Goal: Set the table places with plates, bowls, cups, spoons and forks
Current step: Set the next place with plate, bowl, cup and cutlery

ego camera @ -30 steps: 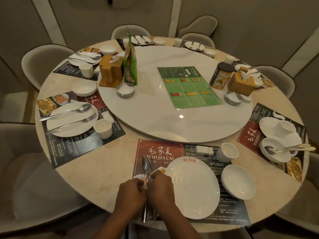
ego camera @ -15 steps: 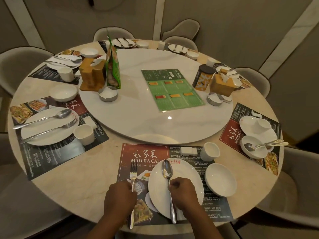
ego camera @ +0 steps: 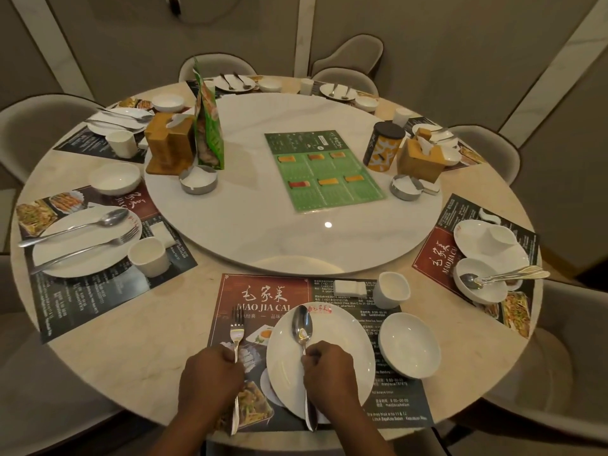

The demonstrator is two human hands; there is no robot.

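table (ego camera: 98, 340): round, pale stone top.
turntable (ego camera: 263, 232): white disc at the table centre, with a green menu card (ego camera: 324, 172) lying flat on it.
placemat (ego camera: 263, 291): dark with a red printed panel, at the near edge, under the whole near setting.
plate (ego camera: 342, 350): white, on the placemat, red mark at its far rim.
bowl (ego camera: 409, 345): white, upright, on the placemat just beside the plate's right edge.
left hand (ego camera: 210, 380): fingers curled round the fork handle, left of the plate.
right hand (ego camera: 329, 373): fingers curled round the spoon handle, over the plate's near half.
cup (ego camera: 393, 289): white, upright, on the placemat beyond the bowl, near the turntable edge.
spoon (ego camera: 302, 325): over the plate, scoop end toward the far rim, handle tip sticking out past the near rim; resting or lifted, cannot tell.
fork (ego camera: 237, 330): over the placemat just left of the plate, tines pointing away, roughly parallel to the spoon; resting or lifted, cannot tell.
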